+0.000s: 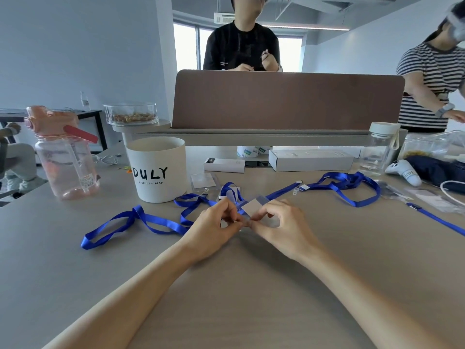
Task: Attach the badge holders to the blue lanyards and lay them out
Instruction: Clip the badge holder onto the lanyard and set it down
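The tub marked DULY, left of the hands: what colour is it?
The tub is white with black lettering, shown plainly in the head view, the only one.

Head-worn view, forward-down over table (251, 285)

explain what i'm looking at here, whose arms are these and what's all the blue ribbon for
There is no machine here. A person wears one wide-angle camera on the head, so this single picture looks forward and down along their own bare arms. The left hand and right hand meet over the grey table, and both pinch a clear badge holder between curled fingertips. The ribbons are neck straps for badges. The left lanyard and the right lanyard lie in loose loops on the table. A spare badge holder lies beside the white DULY pot. A pink water bottle stands at the left, a clear bottle at the right, and white boxes behind. Two other people stand beyond the brown divider.
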A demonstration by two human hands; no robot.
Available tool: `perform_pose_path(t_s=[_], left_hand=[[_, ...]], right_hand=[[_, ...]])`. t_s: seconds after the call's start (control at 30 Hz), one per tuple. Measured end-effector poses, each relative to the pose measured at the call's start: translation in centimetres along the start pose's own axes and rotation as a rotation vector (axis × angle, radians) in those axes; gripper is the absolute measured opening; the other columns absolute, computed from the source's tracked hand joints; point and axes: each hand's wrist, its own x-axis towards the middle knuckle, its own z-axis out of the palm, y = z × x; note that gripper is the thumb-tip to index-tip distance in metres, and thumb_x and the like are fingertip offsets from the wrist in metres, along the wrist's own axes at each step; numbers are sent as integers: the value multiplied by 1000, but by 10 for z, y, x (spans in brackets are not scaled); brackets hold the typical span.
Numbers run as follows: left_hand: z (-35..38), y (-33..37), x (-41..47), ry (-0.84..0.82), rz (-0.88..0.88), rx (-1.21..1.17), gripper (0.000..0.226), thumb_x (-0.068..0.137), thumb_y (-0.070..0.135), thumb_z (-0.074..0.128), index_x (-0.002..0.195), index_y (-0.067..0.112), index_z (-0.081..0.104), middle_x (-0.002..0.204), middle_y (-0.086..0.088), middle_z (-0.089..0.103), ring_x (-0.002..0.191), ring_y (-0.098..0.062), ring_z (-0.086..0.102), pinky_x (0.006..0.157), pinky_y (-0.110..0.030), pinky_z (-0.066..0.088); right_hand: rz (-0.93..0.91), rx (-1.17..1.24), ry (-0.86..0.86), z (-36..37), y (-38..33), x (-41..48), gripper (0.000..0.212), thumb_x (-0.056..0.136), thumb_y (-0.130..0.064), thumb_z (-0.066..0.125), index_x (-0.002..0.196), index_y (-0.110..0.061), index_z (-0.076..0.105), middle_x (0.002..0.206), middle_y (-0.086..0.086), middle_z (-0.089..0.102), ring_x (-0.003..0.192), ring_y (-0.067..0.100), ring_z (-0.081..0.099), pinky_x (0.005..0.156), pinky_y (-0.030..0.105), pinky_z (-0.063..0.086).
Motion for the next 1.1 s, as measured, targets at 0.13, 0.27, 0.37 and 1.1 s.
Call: perform_pose_path(t_s=[0.13, 0.27, 0.37, 1.1], left_hand=[[1, 0, 1, 6, -3, 3, 31, 88, 9, 65, 75, 21, 40, 95, 3, 72, 59, 13, 52, 56, -6, 38], [3, -2, 1, -1, -6, 9, 33, 88, 9, 66, 74, 26, 40, 93, 2, 71, 63, 10, 52, 58, -8, 38], [3, 2, 1, 9, -10, -3, 35, 87, 4, 65, 73, 22, 39, 92, 1, 72, 56, 12, 50, 56, -8, 39], [2, 12, -1, 108, -45, -92, 35, 82, 2, 65, 70, 20, 37, 81, -11, 67, 68, -15, 60, 66, -37, 51]], right_hand=[[7, 9, 0, 2, 1, 1, 12, 77, -39, 76, 74, -30, 70, 80, -22, 64, 96, -2, 49, 93, 45, 41], [8, 3, -21, 3, 0, 1, 13, 77, -39, 76, 73, -31, 67, 80, -21, 64, 93, -4, 47, 93, 41, 41], [5, -3, -19, 2, -1, 1, 15, 77, -38, 76, 70, -35, 63, 77, -22, 62, 92, -7, 46, 93, 39, 39], [109, 154, -61, -1, -3, 3, 11, 76, -48, 75, 75, -39, 70, 86, -19, 66, 103, 3, 54, 91, 30, 42]])
